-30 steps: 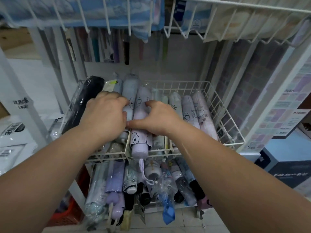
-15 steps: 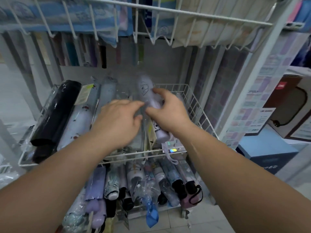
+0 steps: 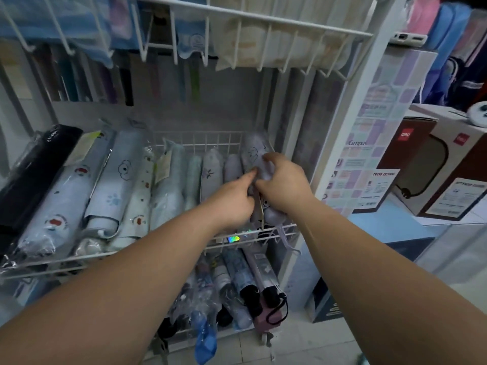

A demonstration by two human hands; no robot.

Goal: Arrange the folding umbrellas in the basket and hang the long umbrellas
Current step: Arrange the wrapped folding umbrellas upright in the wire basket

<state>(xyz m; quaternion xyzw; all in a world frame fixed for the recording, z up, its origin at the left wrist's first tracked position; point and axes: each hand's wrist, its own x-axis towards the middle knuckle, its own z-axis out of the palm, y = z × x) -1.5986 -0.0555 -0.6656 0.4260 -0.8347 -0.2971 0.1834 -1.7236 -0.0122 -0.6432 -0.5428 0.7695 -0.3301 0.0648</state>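
two hands busy at the right end of the wire basket: grips the lilac folding umbrella with the right hand curled round it, touches it with the left hand, pinch or not unclear, seemingly seating it beside the neighbouring folding umbrellas; next needs pressing flat, then release.

wire basket packed with folding umbrellas, open from above, upper rack overhanging the back, seemingly close

Two bare forearms, uncovered to the frame's edge, end in bare hands, the left hand and right hand; fingernails seem short, though blurred.
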